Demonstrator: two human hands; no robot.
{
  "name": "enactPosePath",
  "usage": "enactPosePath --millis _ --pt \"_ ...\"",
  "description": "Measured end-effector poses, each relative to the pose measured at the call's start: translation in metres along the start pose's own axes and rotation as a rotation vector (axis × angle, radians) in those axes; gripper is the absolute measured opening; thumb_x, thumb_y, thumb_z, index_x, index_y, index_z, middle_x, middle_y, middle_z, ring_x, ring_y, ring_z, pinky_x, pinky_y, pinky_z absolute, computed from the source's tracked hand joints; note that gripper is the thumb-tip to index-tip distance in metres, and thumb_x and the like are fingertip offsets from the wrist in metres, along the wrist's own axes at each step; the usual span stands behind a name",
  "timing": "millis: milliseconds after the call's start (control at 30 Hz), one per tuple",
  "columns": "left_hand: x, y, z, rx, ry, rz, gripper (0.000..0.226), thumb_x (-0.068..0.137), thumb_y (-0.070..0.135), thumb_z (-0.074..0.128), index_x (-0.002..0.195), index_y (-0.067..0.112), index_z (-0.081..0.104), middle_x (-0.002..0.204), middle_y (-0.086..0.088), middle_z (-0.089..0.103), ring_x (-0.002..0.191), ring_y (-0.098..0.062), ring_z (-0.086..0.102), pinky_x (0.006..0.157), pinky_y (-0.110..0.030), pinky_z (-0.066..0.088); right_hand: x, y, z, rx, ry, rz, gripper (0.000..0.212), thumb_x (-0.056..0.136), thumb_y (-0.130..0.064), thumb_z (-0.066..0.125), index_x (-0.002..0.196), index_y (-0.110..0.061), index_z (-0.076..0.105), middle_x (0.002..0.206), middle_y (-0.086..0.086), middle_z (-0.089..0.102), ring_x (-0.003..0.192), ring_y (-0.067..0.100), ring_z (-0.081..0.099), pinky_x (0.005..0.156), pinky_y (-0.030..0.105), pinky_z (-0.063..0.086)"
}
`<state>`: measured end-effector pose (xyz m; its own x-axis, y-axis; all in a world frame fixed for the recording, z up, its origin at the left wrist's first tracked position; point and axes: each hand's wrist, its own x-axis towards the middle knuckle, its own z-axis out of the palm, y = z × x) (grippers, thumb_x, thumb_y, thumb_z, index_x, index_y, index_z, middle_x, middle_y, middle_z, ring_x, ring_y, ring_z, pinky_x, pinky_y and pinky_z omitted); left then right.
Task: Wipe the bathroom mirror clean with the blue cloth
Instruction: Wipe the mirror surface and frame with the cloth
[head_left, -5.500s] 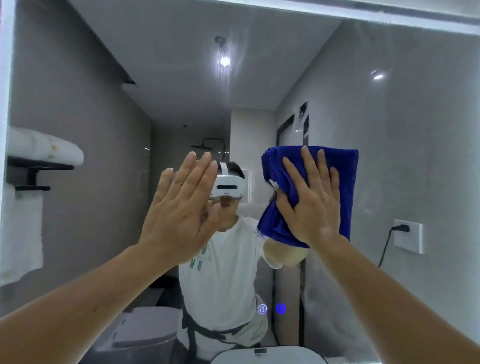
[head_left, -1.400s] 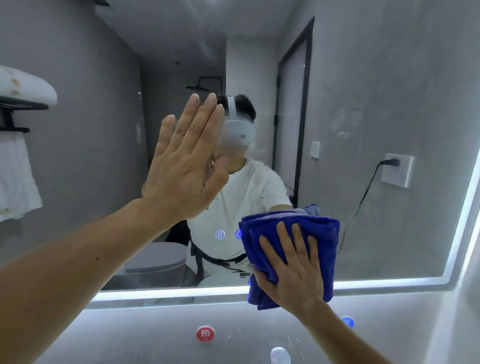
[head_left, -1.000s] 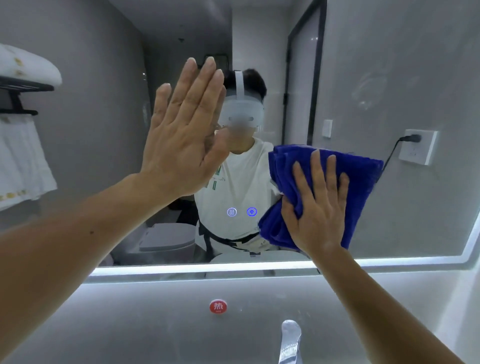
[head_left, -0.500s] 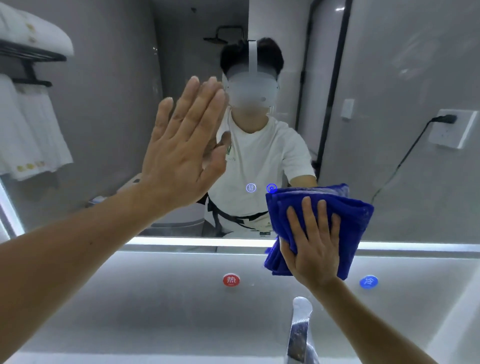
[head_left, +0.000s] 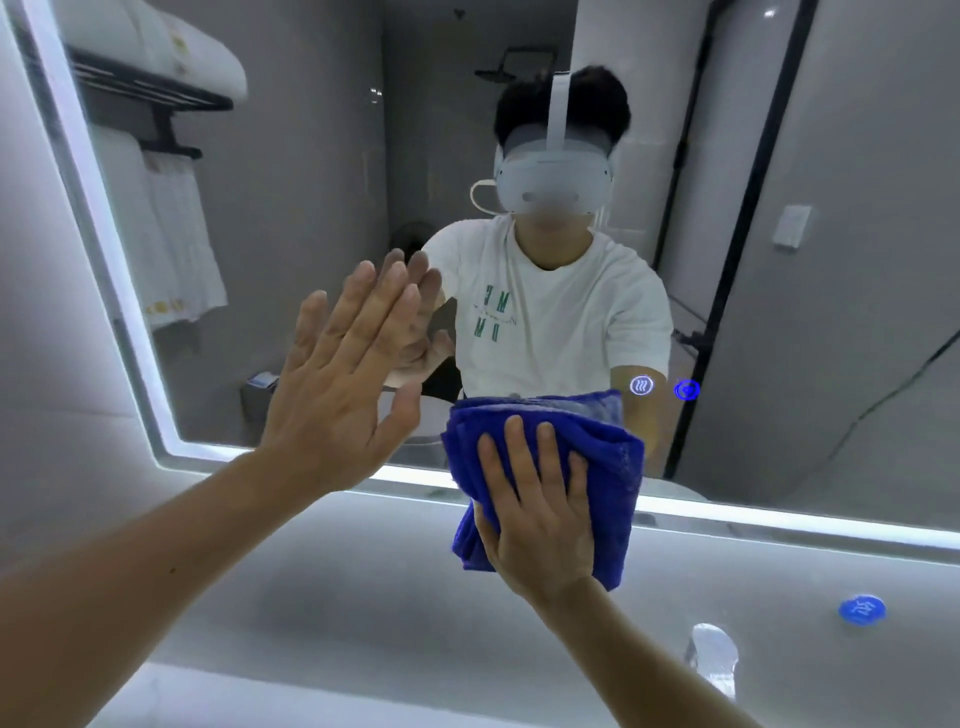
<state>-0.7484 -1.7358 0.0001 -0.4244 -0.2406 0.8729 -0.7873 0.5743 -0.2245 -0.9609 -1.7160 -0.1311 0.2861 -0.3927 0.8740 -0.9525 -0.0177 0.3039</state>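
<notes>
Grey bathroom walls frame a wall mirror (head_left: 311, 218) with a glowing strip along its rim; the blue cloth (head_left: 615, 467), folded into a thick pad, lies under the right hand (head_left: 540, 525) across the mirror's lower lit edge, its upper fold reaching past the fingertips onto the glass and its lower part sitting beneath the palm against the wall below; the right fingers (head_left: 519, 457) are straight and slightly fanned, pressing the pad flat rather than clutching it; the cloth looks plush, light and limp, so it probably bunches or unfolds if dragged by a corner, and the layers may slip over one another on slick glass; the best hold seems to be a flat palm over the middle of the pad, with the thumb ready to nip the folded edge beside it; the mirror itself is rigid, smooth and breakable, so firm but even pressure suits it; off to the thumb side of the right hand, the left hand (head_left: 337, 395) is raised with fingers straight and close together, holding nothing, its tips at or very near the glass, though contact cannot be told for sure; beyond the right little finger two glowing touch icons (head_left: 641, 385) sit on the glass; below the wrist a chrome tap (head_left: 711, 660) and a round blue button (head_left: 861, 609) show.
</notes>
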Motion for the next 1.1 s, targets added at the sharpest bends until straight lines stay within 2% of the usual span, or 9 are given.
enactPosePath --millis 100,200,333,400,500,567,667,867,1100 --pt "-0.018 -0.026 -0.001 -0.003 0.021 -0.034 0.060 0.102 0.037 0.028 0.152 0.003 0.023 0.160 -0.016 0.024 0.150 -0.032 0.016 0.118 -0.059 0.017 0.019 -0.040 0.006 -0.013 -0.090 -0.059 0.085 0.088 -0.042 0.056 0.157 -0.015 0.013 0.163 0.010 0.009 0.151 0.035 -0.001 0.121 0.049 -0.006" --pt "-0.035 -0.050 -0.006 0.023 0.019 -0.059 0.062 0.102 0.039 0.025 0.153 0.004 0.019 0.161 -0.013 0.020 0.150 -0.030 0.014 0.118 -0.059 0.016 0.044 -0.085 0.010 0.015 -0.194 -0.123 0.090 0.082 -0.042 0.069 0.155 -0.016 0.022 0.161 0.008 0.019 0.149 0.033 0.005 0.121 0.048 -0.008" --pt "-0.044 -0.068 -0.021 0.032 0.024 -0.108 0.063 0.099 0.035 0.030 0.152 0.002 0.024 0.161 -0.013 0.021 0.151 -0.028 0.012 0.120 -0.055 0.014 0.074 -0.128 0.004 0.055 -0.283 -0.245 0.078 0.088 -0.038 0.061 0.154 -0.016 0.027 0.159 0.006 0.029 0.148 0.028 0.018 0.120 0.044 -0.002" --pt "-0.042 -0.071 -0.029 0.045 0.040 -0.111 0.063 0.097 0.033 0.033 0.152 0.002 0.024 0.161 -0.012 0.020 0.151 -0.026 0.010 0.122 -0.049 0.010 0.080 -0.131 0.000 0.051 -0.334 -0.294 0.083 0.087 -0.040 0.062 0.155 -0.014 0.024 0.160 0.006 0.027 0.148 0.027 0.019 0.120 0.044 -0.001" --pt "-0.033 -0.068 -0.035 0.062 0.041 -0.117 0.064 0.097 0.032 0.033 0.153 0.004 0.020 0.161 -0.012 0.018 0.151 -0.026 0.009 0.122 -0.048 0.009 0.079 -0.110 -0.008 -0.046 -0.404 -0.417 0.092 0.080 -0.047 0.069 0.155 -0.015 0.026 0.161 0.004 0.025 0.148 0.025 0.019 0.119 0.045 -0.009" --pt "-0.024 -0.057 -0.034 0.053 0.035 -0.114 0.064 0.096 0.031 0.033 0.152 0.003 0.019 0.161 -0.014 0.018 0.151 -0.030 0.011 0.121 -0.052 0.011 0.073 -0.087 -0.015 -0.072 -0.420 -0.495 0.081 0.087 -0.043 0.063 0.155 -0.017 0.026 0.162 0.003 0.024 0.149 0.023 0.021 0.119 0.044 -0.010" --pt "-0.008 -0.033 -0.030 0.033 0.038 -0.086 0.064 0.097 0.031 0.031 0.152 0.001 0.021 0.160 -0.016 0.019 0.150 -0.033 0.014 0.121 -0.053 0.010 0.058 -0.046 -0.025 -0.094 -0.422 -0.515 0.075 0.091 -0.043 0.058 0.155 -0.020 0.026 0.162 0.000 0.025 0.148 0.020 0.024 0.118 0.042 -0.001" --pt "0.017 0.019 -0.017 -0.029 0.021 -0.022 0.065 0.095 0.032 0.034 0.152 0.005 0.017 0.159 -0.017 0.021 0.148 -0.034 0.016 0.118 -0.059 0.014 0.032 0.032 -0.045 -0.119 -0.341 -0.464 0.075 0.079 -0.054 0.069 0.145 -0.027 0.047 0.153 -0.005 0.041 0.140 0.016 0.041 0.116 0.036 0.026" --pt "0.044 0.084 0.003 -0.062 0.016 0.015 0.064 0.096 0.032 0.035 0.151 0.003 0.021 0.158 -0.021 0.025 0.148 -0.034 0.017 0.119 -0.055 0.012 -0.013 0.140 -0.056 -0.189 -0.244 -0.395 0.080 0.079 -0.048 0.073 0.147 -0.022 0.040 0.153 0.001 0.042 0.141 0.024 0.032 0.118 0.042 0.012"
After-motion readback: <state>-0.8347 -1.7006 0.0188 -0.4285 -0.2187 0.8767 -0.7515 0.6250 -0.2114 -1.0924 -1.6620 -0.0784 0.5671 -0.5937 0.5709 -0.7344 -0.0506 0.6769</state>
